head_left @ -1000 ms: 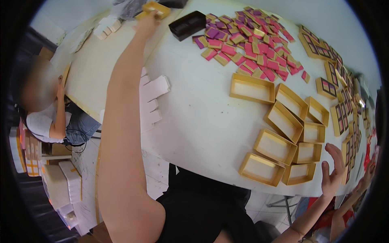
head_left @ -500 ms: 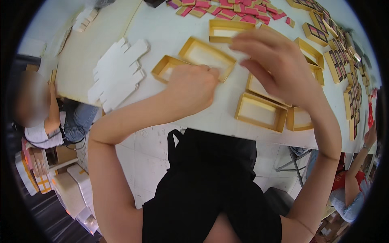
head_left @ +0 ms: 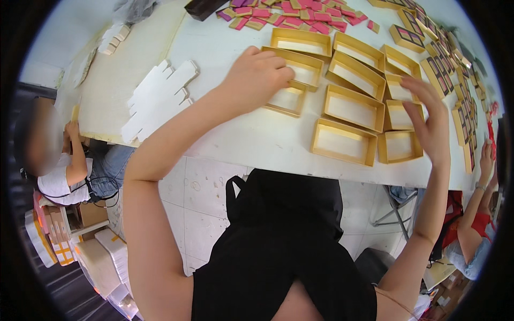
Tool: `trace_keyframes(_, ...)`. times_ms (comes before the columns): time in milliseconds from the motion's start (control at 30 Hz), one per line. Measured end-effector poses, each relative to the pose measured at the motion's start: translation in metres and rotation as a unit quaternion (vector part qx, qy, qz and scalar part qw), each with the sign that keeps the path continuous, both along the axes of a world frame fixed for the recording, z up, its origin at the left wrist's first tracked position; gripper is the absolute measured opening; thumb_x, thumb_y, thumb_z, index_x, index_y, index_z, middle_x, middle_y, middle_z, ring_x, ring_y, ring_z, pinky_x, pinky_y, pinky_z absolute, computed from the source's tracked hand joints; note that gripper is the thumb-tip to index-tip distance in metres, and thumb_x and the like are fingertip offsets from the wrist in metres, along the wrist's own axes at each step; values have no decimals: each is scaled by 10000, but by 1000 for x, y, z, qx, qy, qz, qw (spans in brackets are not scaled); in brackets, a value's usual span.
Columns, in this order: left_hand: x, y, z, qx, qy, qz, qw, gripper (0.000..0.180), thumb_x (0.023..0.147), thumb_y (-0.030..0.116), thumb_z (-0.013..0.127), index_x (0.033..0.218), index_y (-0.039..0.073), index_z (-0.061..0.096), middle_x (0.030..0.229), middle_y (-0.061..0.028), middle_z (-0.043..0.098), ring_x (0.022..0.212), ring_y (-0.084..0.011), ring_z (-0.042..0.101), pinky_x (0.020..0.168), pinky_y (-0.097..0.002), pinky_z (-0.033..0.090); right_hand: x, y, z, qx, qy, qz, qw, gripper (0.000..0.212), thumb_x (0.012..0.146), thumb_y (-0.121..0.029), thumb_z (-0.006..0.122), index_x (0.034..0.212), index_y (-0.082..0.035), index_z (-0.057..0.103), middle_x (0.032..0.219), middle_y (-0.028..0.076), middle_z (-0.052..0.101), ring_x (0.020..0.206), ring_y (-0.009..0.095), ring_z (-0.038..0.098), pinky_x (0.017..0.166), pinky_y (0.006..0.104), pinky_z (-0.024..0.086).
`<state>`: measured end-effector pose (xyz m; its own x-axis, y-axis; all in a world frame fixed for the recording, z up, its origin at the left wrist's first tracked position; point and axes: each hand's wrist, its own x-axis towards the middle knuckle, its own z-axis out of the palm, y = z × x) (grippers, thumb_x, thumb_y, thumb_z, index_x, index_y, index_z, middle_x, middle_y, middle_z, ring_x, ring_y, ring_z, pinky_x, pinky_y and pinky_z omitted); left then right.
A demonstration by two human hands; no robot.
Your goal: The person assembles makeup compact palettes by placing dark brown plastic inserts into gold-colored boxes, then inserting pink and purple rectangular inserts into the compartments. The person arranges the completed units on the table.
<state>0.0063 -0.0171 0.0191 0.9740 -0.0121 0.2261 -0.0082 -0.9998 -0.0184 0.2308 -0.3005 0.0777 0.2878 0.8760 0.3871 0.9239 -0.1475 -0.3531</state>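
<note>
Open, shallow gold box trays with white inner bottoms lie in rows on the white table. My left hand has its fingers curled over the left end of one gold tray in the left column. Another gold tray lies just nearer, partly under that hand. At the right column, my right hand has thumb and fingers apart, its fingertips beside a gold tray. Two more trays, a middle one and a near one, sit left of the right palm.
White die-cut card pieces lie stacked at left. Pink and gold small packets are heaped at the far side, beside a dark box. Filled gold boxes line the right. One person sits at left, another at right.
My left hand has moved away from me with a tray, bringing it against the others. My right hand has moved right and nearer, uncovering the middle trays.
</note>
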Motion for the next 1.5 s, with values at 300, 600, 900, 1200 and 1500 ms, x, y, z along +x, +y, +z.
trace_keyframes(300,28,118,24,-72,-289,85,951,349,784,269,815,1056,80,706,1020,-97,702,951,-259,654,843,-366,516,-33,-95,-27,11,-60,-137,989,318,891,4,605,1203,-34,655,1319,152,605,1257,345,545,1090,459,398)
trace_keyframes(600,12,219,23,-547,-356,245,717,668,836,209,775,1376,8,436,1093,-170,671,921,-300,701,816,-410,566,-76,-68,-22,119,-61,-84,987,445,815,117,593,1239,-13,627,1278,210,605,1203,372,574,1044,443,445)
trace_keyframes(900,-18,-86,77,-619,-75,14,782,858,684,142,898,1402,-3,450,1240,-108,611,1140,-200,609,1011,-368,479,-117,28,2,177,513,156,825,688,919,-45,678,1492,1,300,1373,137,502,1227,216,527,1037,387,452)
trace_keyframes(1200,58,-54,104,-661,-151,-21,735,583,780,275,830,1241,18,584,1133,-96,662,1037,-194,649,990,-427,496,-9,-20,27,426,338,62,837,418,948,-77,645,1332,31,519,1155,96,645,1012,181,617,865,311,504)
trace_keyframes(1500,186,-55,52,-876,-35,132,463,420,917,408,624,1150,59,595,1086,-135,667,1012,-334,651,1019,-562,437,124,34,7,-185,-262,-96,942,562,740,-104,782,1279,-138,630,1106,48,660,1092,270,592,914,408,510)
